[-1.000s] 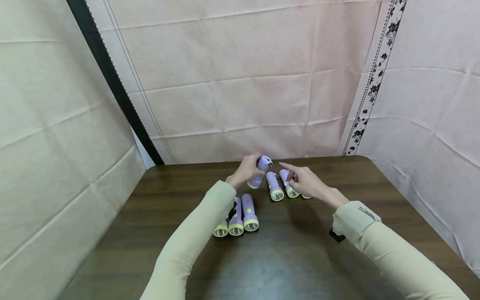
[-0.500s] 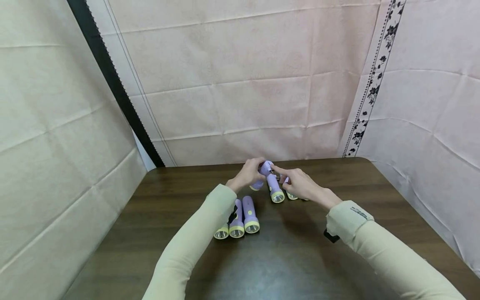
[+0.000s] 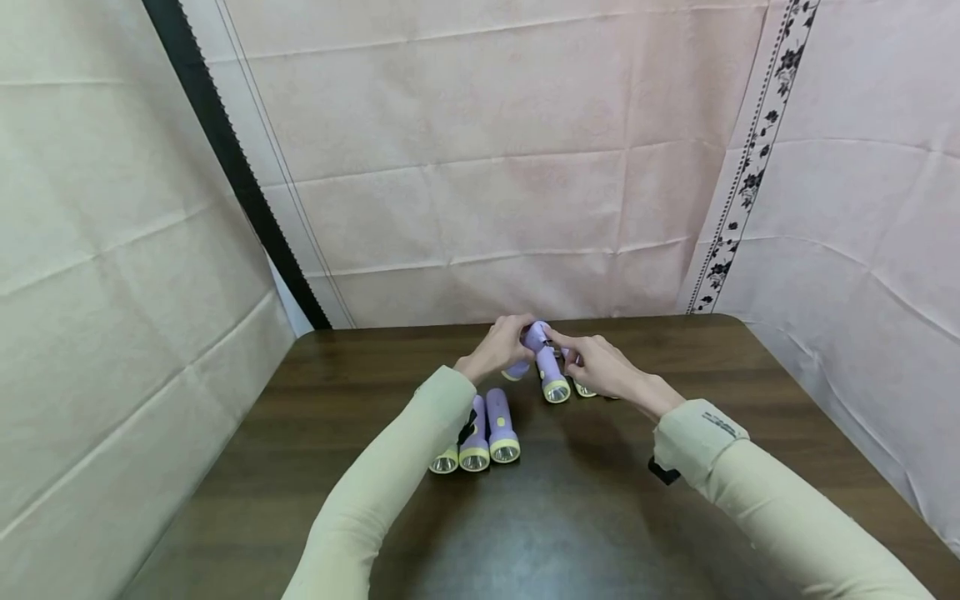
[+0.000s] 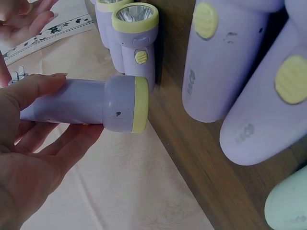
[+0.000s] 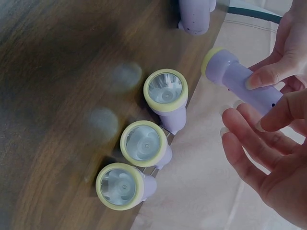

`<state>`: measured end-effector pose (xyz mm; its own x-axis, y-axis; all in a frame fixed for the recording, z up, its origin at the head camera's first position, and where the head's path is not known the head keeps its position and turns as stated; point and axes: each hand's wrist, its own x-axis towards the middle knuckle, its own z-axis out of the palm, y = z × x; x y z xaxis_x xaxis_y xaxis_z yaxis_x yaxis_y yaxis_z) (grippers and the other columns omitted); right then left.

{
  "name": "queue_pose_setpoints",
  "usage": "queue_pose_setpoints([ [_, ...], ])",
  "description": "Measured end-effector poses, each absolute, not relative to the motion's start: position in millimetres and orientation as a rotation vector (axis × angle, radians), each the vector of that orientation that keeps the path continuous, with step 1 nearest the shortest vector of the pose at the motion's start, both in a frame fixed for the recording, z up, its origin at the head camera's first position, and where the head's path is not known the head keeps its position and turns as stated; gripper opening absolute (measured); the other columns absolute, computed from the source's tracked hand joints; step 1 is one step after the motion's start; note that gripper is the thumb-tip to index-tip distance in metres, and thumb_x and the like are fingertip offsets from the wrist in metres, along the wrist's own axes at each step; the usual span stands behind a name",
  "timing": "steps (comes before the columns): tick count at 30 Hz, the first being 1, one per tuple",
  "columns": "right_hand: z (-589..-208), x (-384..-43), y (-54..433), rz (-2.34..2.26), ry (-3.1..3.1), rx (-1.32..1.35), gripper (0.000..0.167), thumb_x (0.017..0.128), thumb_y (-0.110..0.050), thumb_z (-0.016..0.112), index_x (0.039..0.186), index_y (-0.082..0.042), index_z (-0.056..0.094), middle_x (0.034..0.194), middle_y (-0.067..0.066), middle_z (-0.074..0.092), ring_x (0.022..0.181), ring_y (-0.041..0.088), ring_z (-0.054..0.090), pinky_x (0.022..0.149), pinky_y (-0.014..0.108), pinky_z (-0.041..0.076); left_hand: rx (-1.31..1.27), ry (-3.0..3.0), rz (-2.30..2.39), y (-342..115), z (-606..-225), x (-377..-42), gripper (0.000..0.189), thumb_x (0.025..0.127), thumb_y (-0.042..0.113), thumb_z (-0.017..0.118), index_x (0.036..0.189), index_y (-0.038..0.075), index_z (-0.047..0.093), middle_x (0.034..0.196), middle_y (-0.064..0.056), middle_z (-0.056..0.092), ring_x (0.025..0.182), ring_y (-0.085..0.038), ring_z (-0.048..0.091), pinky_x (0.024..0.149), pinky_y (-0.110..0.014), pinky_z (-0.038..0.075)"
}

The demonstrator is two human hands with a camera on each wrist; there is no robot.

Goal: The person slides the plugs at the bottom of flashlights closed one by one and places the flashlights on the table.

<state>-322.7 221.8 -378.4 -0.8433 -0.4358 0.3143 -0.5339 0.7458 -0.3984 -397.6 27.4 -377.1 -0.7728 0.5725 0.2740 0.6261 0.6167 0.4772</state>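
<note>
My left hand (image 3: 497, 350) holds a lilac flashlight (image 4: 72, 103) by its body, thumb on one side and fingers beneath. Its yellow-rimmed head points away from the palm. Small metal plug prongs (image 4: 18, 75) stick out near its tail. My right hand (image 3: 600, 367) is at the tail end, index finger extended against it, the other fingers (image 5: 247, 139) spread loosely below. Behind the hands, a row of three lilac flashlights lies side by side, the nearest flashlight (image 5: 166, 91) at one end; the right hand partly covers this row in the head view.
Closer to me lie two lilac flashlights (image 3: 500, 425) and a pale green one (image 4: 288, 201), partly hidden by the left sleeve. The dark wooden table (image 3: 600, 525) ends at a pale cloth backdrop (image 3: 480, 208), with cloth on both sides.
My right hand has moved left, bringing its index finger to the held flashlight's tail. The left hand has lowered the flashlight slightly; the last half second shows little movement.
</note>
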Motion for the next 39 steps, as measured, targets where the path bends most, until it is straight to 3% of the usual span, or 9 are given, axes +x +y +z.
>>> queue_pose_setpoints([
  [21, -386, -327, 220, 0.727, -2.753, 0.762, 0.073, 0.083, 0.004, 0.054, 0.149, -0.018, 0.036, 0.071, 0.001, 0.059, 0.053, 0.009, 0.045, 0.051, 0.024, 0.036, -1.013, -2.781, -0.785, 28, -376, -393, 0.043, 0.074, 0.005, 0.078, 0.113, 0.007, 0.062, 0.102, -0.009, 0.068, 0.089, -0.020, 0.062, 0.077, -0.031, 0.051],
  [32, -377, -328, 221, 0.722, -2.712, 0.750, 0.073, 0.083, 0.001, 0.055, 0.151, -0.011, 0.031, 0.078, 0.002, 0.067, 0.058, 0.008, 0.051, 0.056, 0.026, 0.041, -0.793, -2.868, -0.793, 40, -367, -389, 0.052, 0.076, 0.028, 0.082, 0.112, 0.014, 0.047, 0.097, -0.005, 0.064, 0.085, -0.020, 0.064, 0.069, -0.031, 0.051],
  [39, -380, -328, 222, 0.734, -2.720, 0.749, 0.069, 0.083, 0.001, 0.055, 0.149, -0.003, 0.033, 0.079, 0.003, 0.069, 0.064, 0.013, 0.056, 0.064, 0.029, 0.044, -0.523, -2.978, -0.691, 44, -373, -384, 0.049, 0.074, 0.047, 0.080, 0.095, 0.011, 0.056, 0.087, -0.004, 0.060, 0.078, -0.020, 0.060, 0.068, -0.034, 0.049],
])
